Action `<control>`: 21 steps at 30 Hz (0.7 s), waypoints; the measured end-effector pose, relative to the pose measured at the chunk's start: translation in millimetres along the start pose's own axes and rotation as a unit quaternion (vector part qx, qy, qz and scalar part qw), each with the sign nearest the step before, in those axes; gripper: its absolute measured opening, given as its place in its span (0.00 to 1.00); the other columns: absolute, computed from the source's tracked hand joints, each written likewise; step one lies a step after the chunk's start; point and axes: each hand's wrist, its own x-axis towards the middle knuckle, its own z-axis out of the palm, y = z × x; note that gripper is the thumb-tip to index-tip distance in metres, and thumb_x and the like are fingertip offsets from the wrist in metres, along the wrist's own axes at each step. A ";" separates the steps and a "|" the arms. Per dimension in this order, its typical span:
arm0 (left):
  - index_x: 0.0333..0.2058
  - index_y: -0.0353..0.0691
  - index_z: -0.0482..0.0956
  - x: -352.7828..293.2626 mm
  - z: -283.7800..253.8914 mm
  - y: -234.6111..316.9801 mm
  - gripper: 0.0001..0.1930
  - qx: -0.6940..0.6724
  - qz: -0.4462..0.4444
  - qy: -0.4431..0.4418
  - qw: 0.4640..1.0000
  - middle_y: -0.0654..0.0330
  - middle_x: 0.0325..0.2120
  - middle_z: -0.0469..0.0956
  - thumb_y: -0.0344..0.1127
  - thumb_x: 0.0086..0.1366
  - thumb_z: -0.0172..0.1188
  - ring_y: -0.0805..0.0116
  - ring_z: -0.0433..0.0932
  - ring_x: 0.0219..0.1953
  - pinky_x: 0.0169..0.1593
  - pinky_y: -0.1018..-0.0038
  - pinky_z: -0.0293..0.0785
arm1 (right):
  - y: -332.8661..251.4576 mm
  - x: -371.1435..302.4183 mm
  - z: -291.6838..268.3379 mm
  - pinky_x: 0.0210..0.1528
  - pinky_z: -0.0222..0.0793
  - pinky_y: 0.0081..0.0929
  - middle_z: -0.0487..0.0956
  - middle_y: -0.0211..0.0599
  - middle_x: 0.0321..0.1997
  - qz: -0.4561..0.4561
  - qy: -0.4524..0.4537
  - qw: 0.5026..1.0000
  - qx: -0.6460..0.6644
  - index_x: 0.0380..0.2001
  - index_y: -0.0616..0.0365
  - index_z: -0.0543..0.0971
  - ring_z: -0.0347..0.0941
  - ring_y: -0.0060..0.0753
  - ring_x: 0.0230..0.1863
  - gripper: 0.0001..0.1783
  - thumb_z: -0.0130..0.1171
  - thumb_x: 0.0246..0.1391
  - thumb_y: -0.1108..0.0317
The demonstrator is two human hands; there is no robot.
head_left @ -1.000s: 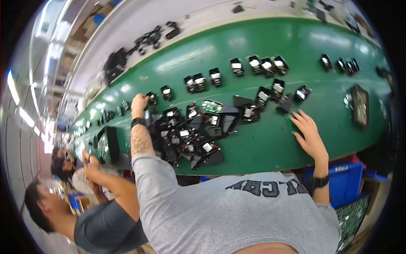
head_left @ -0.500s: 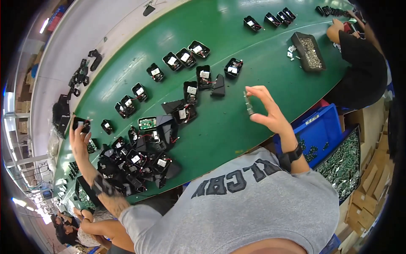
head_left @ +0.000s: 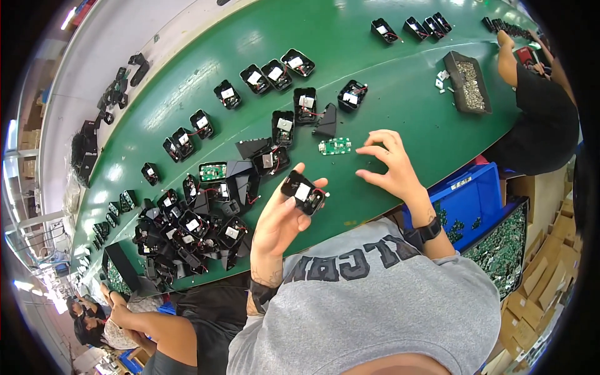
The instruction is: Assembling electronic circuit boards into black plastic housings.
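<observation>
My left hand (head_left: 278, 219) grips a small black plastic housing (head_left: 304, 192), its open side facing up. Inside it show a white block and a red wire. Over the green table my right hand (head_left: 395, 165) is empty, thumb and fingers spread apart. Just left of its fingertips a green circuit board (head_left: 335, 146) lies flat on the table, not touched. Beyond the board stand an angled black cover (head_left: 325, 120) and an open black housing (head_left: 352, 95) with a white block in it.
A pile of black housings (head_left: 194, 225) covers the table's near left, with more housings (head_left: 274, 74) in a row behind. A dark tray of small metal parts (head_left: 467, 82) stands at right, near a co-worker (head_left: 537, 119). A blue bin (head_left: 469, 194) with circuit boards sits below the table edge.
My left hand has come from the far left to in front of me, bringing a black housing. My right hand has let go of the circuit board, which now lies on the table.
</observation>
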 end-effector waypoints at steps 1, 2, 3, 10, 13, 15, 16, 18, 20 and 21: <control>0.67 0.39 0.52 2.4 1.3 -3.5 0.34 0.002 0.013 0.012 1.000 0.45 0.56 0.69 0.40 0.66 0.55 0.65 0.76 0.48 0.33 0.82 0.70 | -3.1 3.5 3.1 0.56 0.64 0.40 0.73 0.35 0.45 -0.001 -0.001 1.000 0.000 0.39 0.55 0.79 0.66 0.45 0.54 0.22 0.73 0.37 0.66; 0.67 0.39 0.52 5.8 -3.7 -8.2 0.34 0.002 0.014 0.013 1.000 0.45 0.56 0.69 0.40 0.66 0.55 0.65 0.76 0.48 0.33 0.82 0.70 | -8.8 9.2 9.3 0.57 0.64 0.41 0.73 0.35 0.46 0.021 0.012 1.000 -0.008 0.41 0.55 0.78 0.66 0.45 0.55 0.24 0.73 0.37 0.63; 0.66 0.38 0.53 9.0 -13.2 -14.5 0.34 0.030 0.032 0.027 0.999 0.49 0.53 0.70 0.39 0.66 0.56 0.67 0.75 0.48 0.34 0.81 0.71 | -15.5 14.0 16.0 0.57 0.64 0.41 0.73 0.35 0.46 0.044 0.025 0.999 -0.016 0.43 0.56 0.77 0.66 0.45 0.55 0.27 0.73 0.38 0.61; 0.62 0.39 0.59 18.1 -3.3 -19.0 0.31 0.140 0.146 0.129 0.971 0.59 0.47 0.70 0.34 0.63 0.62 0.68 0.74 0.47 0.46 0.69 0.79 | -24.9 29.2 51.0 0.52 0.60 0.39 0.71 0.35 0.44 0.100 0.057 0.973 -0.200 0.38 0.56 0.75 0.64 0.44 0.53 0.21 0.70 0.41 0.60; 0.62 0.43 0.58 13.4 -6.2 -16.0 0.28 0.086 0.151 0.112 0.978 0.56 0.50 0.69 0.34 0.66 0.57 0.64 0.76 0.48 0.48 0.63 0.81 | -3.8 22.1 36.7 0.54 0.61 0.41 0.71 0.35 0.48 0.063 0.008 0.987 -0.149 0.40 0.57 0.75 0.63 0.46 0.55 0.19 0.67 0.43 0.67; 0.63 0.44 0.56 12.1 -13.8 -17.5 0.26 -0.004 0.111 0.065 0.992 0.55 0.53 0.68 0.36 0.69 0.53 0.60 0.76 0.50 0.48 0.63 0.81 | 0.0 21.4 23.1 0.58 0.60 0.43 0.71 0.35 0.51 -0.015 -0.010 0.993 -0.116 0.44 0.57 0.76 0.63 0.47 0.57 0.22 0.66 0.44 0.68; 0.63 0.44 0.54 12.8 -15.9 -20.4 0.26 0.018 0.118 0.064 0.991 0.55 0.55 0.68 0.38 0.70 0.50 0.58 0.75 0.53 0.47 0.63 0.82 | -7.3 19.9 19.3 0.61 0.59 0.43 0.70 0.37 0.53 0.046 0.022 0.991 -0.120 0.47 0.57 0.76 0.62 0.48 0.58 0.26 0.69 0.42 0.66; 0.63 0.44 0.55 14.7 -16.8 -23.1 0.26 0.025 0.114 0.073 0.990 0.54 0.55 0.68 0.38 0.70 0.50 0.59 0.75 0.53 0.47 0.64 0.82 | -15.0 15.4 22.6 0.60 0.59 0.43 0.71 0.37 0.53 0.099 0.046 0.983 -0.147 0.47 0.57 0.76 0.62 0.48 0.58 0.28 0.70 0.40 0.64; 0.63 0.44 0.55 15.9 -14.7 -25.0 0.25 0.031 0.110 0.081 0.990 0.54 0.56 0.68 0.38 0.70 0.50 0.59 0.76 0.53 0.46 0.65 0.82 | -15.9 13.1 26.5 0.59 0.60 0.41 0.71 0.38 0.51 0.151 0.060 0.969 -0.188 0.48 0.58 0.76 0.63 0.46 0.57 0.34 0.74 0.34 0.58; 0.63 0.43 0.56 16.5 -13.4 -24.4 0.25 0.020 0.096 0.075 0.992 0.54 0.55 0.69 0.38 0.70 0.50 0.61 0.76 0.51 0.45 0.67 0.83 | -13.1 13.2 27.3 0.59 0.60 0.41 0.71 0.38 0.51 0.152 0.061 0.968 -0.190 0.48 0.58 0.76 0.63 0.46 0.57 0.34 0.74 0.34 0.58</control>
